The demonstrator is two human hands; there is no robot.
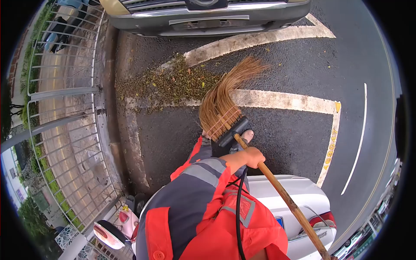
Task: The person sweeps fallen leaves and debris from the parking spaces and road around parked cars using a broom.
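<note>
A long wooden broom handle (290, 203) runs from the bottom right up to a black clamp (233, 131) and a brown bristle head (223, 102). One hand (255, 157) is wrapped round the handle just below the clamp; its arm comes from the left side of the body, so it is my left hand. At the bottom edge my right hand (260, 255) shows only in small part near the red jacket, its fingers hidden. The bristles bend to the upper right and touch the asphalt beside a pile of small greenish-brown debris (173, 84).
A dark car bumper (208, 24) stands ahead. Behind me is a white car (277, 186). A metal railing (65, 92) and kerb (110, 99) run along the left, with a pink scooter (125, 223) at lower left. White painted lines (286, 99) cross the asphalt.
</note>
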